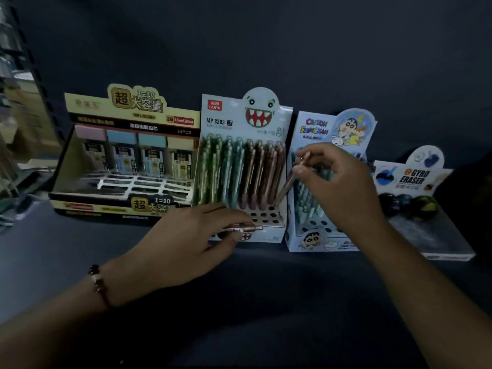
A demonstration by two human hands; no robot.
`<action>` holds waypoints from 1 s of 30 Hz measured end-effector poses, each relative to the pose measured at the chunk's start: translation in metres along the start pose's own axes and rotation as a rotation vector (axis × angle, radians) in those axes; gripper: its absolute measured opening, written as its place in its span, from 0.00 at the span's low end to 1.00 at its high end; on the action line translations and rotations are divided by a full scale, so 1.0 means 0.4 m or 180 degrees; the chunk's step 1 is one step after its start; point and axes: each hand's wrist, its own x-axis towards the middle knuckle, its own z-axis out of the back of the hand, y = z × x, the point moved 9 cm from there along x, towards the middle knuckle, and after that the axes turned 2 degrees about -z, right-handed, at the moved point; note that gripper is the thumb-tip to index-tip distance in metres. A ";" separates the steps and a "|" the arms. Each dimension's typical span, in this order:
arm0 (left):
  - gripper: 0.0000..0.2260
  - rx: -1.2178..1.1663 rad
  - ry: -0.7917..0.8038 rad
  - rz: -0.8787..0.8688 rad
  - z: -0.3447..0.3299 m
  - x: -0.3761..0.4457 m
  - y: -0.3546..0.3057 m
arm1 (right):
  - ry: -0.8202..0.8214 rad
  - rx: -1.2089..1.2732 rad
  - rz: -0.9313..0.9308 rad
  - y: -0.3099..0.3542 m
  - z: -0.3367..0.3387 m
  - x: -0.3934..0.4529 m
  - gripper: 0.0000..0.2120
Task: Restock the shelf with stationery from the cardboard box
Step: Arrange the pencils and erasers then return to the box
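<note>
Head view, taking the monster pencil display (241, 166) as landmark: nearest, the left hand (186, 235) rests at the display's front edge, fingers curled round a few spare pencils (246, 228) lying flat. Just right of the display, the right hand (343, 182) pinches 1 copper-coloured pencil (288, 179), tilted, its tip near the empty holes (266, 215) at the display's front right.

Risks, as I judge them: the slanted tip could miss its hole and skid, or knock the standing copper pencils; the right wrist hangs over the Shin-chan display (323, 209) to the right and could nudge it; the left hand's loose bundle could roll off the shelf (66, 259).

Hard to see: the cardboard box is out of view; dim light blurs the lead-refill box (127, 155) to the left and the eraser tray (420, 203) far right; which hole is targeted, I cannot tell.
</note>
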 end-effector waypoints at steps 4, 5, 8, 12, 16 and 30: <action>0.16 -0.0244 -0.0021 0.0043 0.005 -0.002 0.014 | 0.0206 -0.0234 0.0038 0.032 -0.006 0.020 0.06; 0.16 -0.0281 -0.0007 0.0066 0.005 -0.002 0.019 | 0.0219 -0.0243 0.0020 0.035 -0.007 0.022 0.06; 0.15 -0.0378 0.0013 0.0138 0.005 -0.003 0.029 | 0.0230 -0.0252 -0.0011 0.040 -0.017 0.026 0.06; 0.15 -0.0460 0.0056 0.0212 0.002 -0.009 0.027 | 0.0234 -0.0177 -0.0083 0.038 -0.021 0.035 0.06; 0.15 -0.0555 0.0144 0.0206 0.000 -0.009 0.021 | 0.0359 -0.0394 -0.0186 0.027 -0.030 0.046 0.05; 0.16 -0.0618 0.0100 0.0332 -0.006 -0.002 0.022 | 0.0556 -0.1613 0.0244 0.034 -0.088 0.063 0.13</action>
